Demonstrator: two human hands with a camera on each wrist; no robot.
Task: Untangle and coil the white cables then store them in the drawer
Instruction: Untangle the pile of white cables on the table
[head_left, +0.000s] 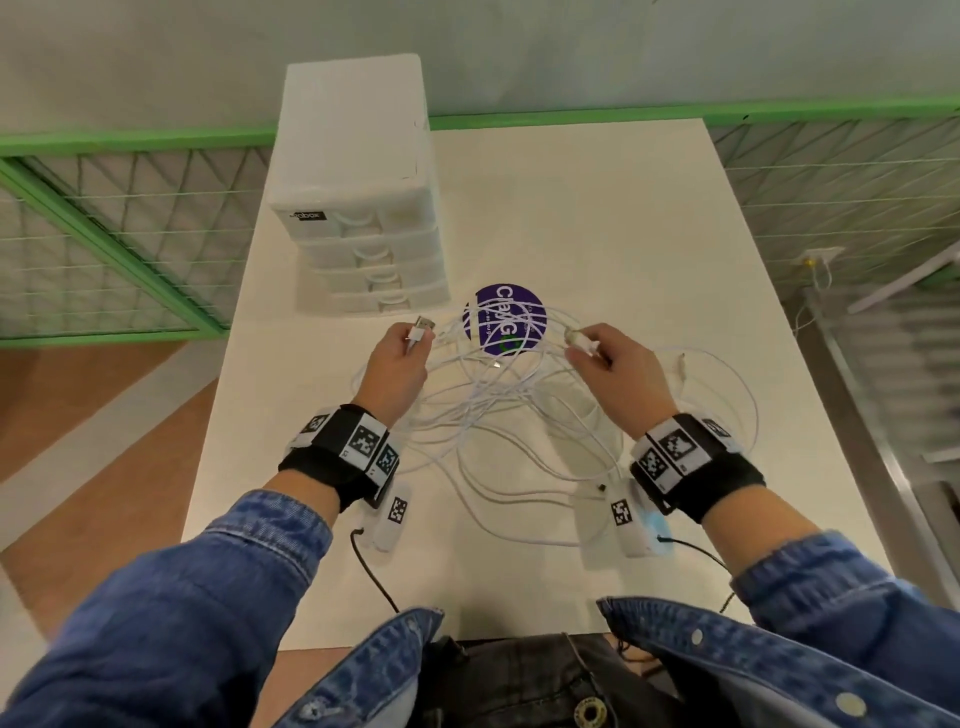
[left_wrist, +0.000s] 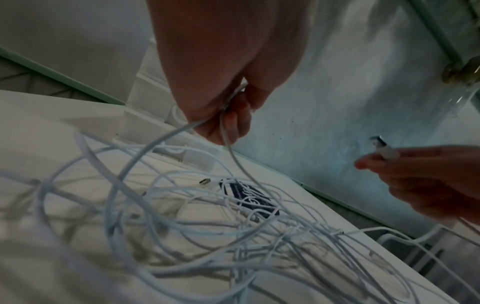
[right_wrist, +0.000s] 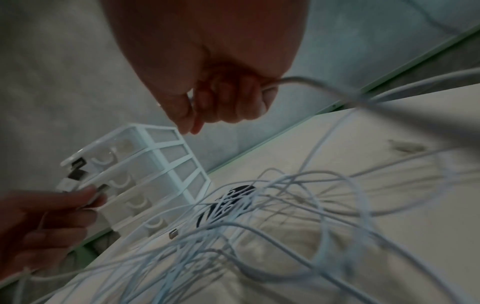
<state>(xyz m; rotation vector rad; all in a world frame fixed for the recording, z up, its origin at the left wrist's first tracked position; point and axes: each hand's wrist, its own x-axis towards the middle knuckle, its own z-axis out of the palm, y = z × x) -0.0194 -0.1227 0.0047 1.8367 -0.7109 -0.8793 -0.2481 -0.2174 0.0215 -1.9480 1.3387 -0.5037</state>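
Head view | we are pinching one plug in each hand, left hand (head_left: 397, 361) and right hand (head_left: 621, 374) | lifting ends to free white cables (head_left: 498, 415) tangled on tabletop (head_left: 597, 208).

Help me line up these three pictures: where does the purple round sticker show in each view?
Head: purple round sticker at table centre, under cable loops, between the two hands.
Left wrist: a dark slanted patch mid-frame, under the white cables.
Right wrist: dark disc centre, behind cables.
Shared landmark: the white drawer unit, left of the sticker.
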